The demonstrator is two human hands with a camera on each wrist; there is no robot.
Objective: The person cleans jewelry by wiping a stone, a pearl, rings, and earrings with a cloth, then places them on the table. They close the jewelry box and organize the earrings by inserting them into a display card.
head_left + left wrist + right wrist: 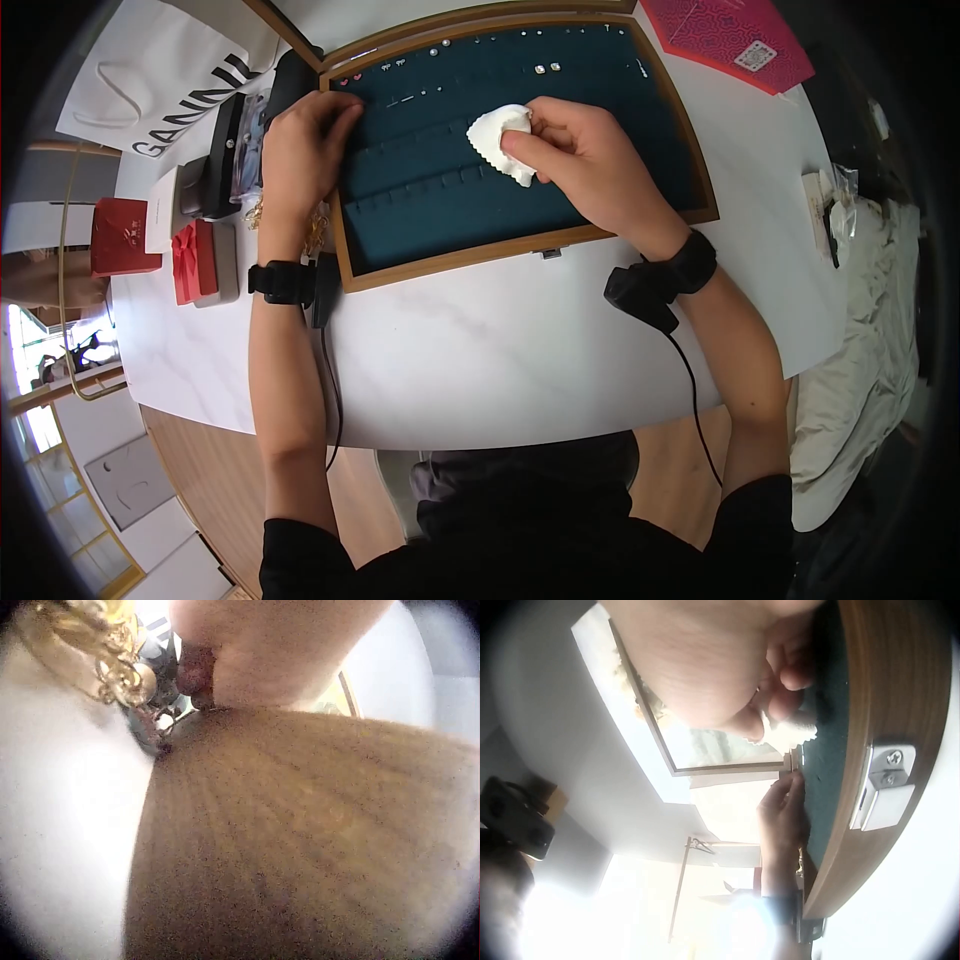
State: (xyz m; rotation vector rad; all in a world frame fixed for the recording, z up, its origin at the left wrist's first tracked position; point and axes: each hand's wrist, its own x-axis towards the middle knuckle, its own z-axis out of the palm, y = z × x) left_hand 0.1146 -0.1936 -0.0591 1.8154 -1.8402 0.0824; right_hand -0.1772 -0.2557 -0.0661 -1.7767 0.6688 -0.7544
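My right hand [585, 160] pinches a small white cloth [497, 140] with zigzag edges between thumb and fingers, over the middle of a wooden jewelry display case [460, 252]. The case stands with its lid raised and has a dark green lining [420, 225] with rows of slots. Several small earrings [547, 69] sit in its upper rows. At the case's left side, my left hand [303, 145] grips the wooden frame [300, 840], with thumb and index finger reaching over onto the lining. One fingertip [196, 675] shows outside the frame in the left wrist view.
Gold chains [124, 679] lie beside the case's left side. Further left are a black stand [215, 165], red boxes [125, 236] and a white paper bag [165, 80]. A pink packet [730, 45] lies at the back right. A metal latch [883, 787] juts from the front edge.
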